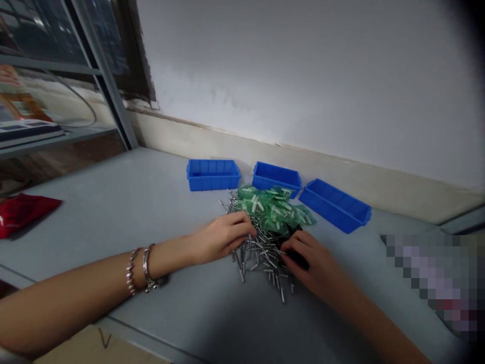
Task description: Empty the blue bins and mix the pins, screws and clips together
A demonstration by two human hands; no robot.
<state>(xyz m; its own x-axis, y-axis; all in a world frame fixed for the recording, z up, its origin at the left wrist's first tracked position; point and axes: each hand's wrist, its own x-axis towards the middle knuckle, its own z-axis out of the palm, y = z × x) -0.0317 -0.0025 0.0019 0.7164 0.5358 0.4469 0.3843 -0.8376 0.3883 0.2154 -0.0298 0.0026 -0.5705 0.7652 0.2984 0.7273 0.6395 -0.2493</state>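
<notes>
A loose heap of silvery blind rivets (261, 247) lies on the table, their thin pins pointing every way. Green plastic bags (265, 205) with more of these small metal pieces rest on the heap's far side. My left hand (223, 235) is at the heap's left edge, fingers curled together and fingertips among the rivets; what they hold is hidden. On the right side, my right hand (308, 258) is closed, thumb and forefinger pinched at the end of a rivet. Something black (293, 247) shows partly beneath that hand; its kind is unclear.
Three blue plastic bins, a left one (214, 182), a middle one (276, 177) and a right one (337, 205), stand behind the heap near the wall. A red bag (25, 212) lies far left. A metal shelf frame (108, 76) rises at the left; a pixelated patch covers the right edge.
</notes>
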